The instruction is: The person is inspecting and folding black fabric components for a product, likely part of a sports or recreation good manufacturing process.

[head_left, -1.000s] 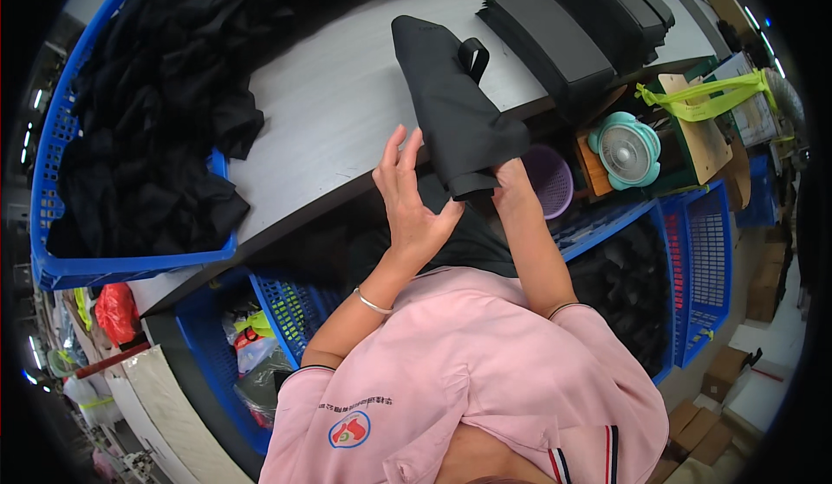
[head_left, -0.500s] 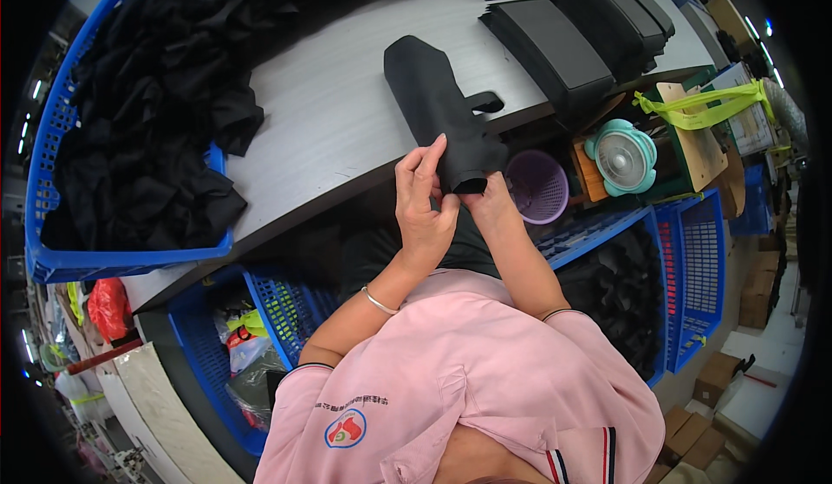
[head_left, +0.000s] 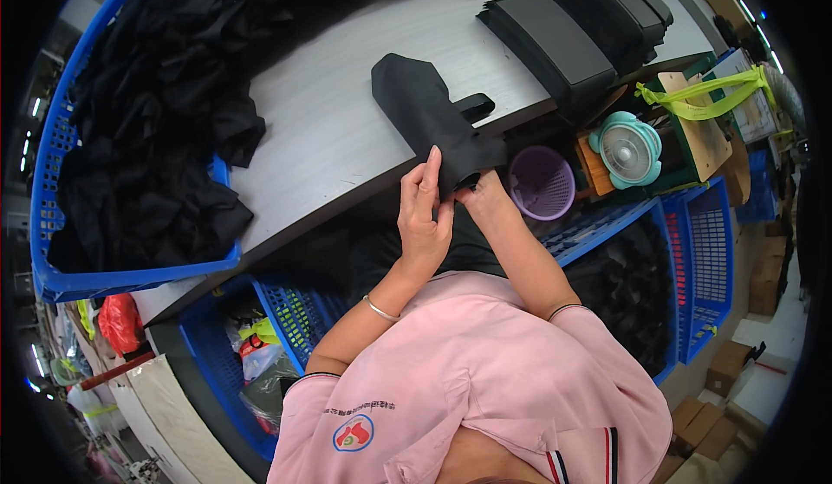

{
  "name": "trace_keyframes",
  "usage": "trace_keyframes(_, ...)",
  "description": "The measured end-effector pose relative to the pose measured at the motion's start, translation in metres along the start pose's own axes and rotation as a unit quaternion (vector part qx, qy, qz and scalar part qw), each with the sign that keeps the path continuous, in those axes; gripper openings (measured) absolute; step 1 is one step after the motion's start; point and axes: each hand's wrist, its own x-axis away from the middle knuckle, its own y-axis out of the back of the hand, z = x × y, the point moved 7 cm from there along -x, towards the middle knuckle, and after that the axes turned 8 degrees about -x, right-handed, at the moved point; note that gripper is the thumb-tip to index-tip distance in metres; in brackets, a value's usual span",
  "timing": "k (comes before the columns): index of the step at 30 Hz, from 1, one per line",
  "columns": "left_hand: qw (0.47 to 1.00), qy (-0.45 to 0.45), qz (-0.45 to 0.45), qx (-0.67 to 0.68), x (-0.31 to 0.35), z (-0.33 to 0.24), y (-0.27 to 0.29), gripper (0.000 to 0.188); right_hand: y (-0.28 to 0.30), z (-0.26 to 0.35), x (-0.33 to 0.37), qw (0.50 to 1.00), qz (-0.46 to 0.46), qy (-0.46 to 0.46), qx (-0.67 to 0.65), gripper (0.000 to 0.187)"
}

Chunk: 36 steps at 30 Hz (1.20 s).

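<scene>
A long piece of black fabric (head_left: 425,103) with a small loop (head_left: 475,106) on its right side lies partly on the table. Its near end hangs past the front edge and is rolled into a tube-like opening. My left hand (head_left: 425,224) grips the left side of that end, index finger stretched up along the cloth and thumb lower down. At the right of the opening, my right hand (head_left: 482,188) is closed on the same end; its fingers are mostly hidden under the cloth.
A blue basket (head_left: 139,278) heaped with black fabric (head_left: 156,137) stands on the table (head_left: 321,120) at left. Stacked black panels (head_left: 555,46) lie at the far right. Right of my hands are a purple bin (head_left: 542,182), a teal fan (head_left: 626,149) and another blue basket (head_left: 706,259).
The far end of the black fabric has come down and slightly left, toward the table's front edge. The near opening has tipped and narrowed. Both hands stay on it.
</scene>
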Motion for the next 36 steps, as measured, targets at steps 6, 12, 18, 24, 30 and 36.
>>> trace_keyframes(6, 0.999, -0.034, -0.011, -0.03, -0.007, 0.001, 0.008, 0.078, -0.026, 0.0, -0.004, 1.0, -0.024, 0.016, 0.007, 0.035)
trace_keyframes(12, 1.0, -0.003, -0.007, 0.01, -0.024, 0.0, 0.028, 0.076, -0.048, -0.003, -0.013, 0.992, -0.081, 0.015, 0.092, 0.033)
trace_keyframes(18, 0.999, 0.006, -0.04, 0.03, -0.037, -0.002, 0.052, 0.062, -0.047, -0.003, -0.024, 0.991, -0.097, 0.033, 0.088, 0.033)
trace_keyframes(24, 0.992, 0.035, -0.112, -0.051, -0.04, 0.019, 0.065, 0.038, -0.024, -0.001, -0.054, 0.96, -0.072, 0.208, 0.172, 0.029)
trace_keyframes(30, 0.971, 0.215, -0.099, -0.045, -0.012, 0.094, 0.058, 0.027, -0.065, -0.023, -0.027, 0.254, 0.155, 0.318, 0.9, 0.015)
trace_keyframes(36, 0.845, 0.41, -0.081, 0.333, 0.041, 0.139, 0.004, 0.021, -0.055, -0.022, -0.011, 0.312, 0.116, 0.229, 0.915, 0.028)
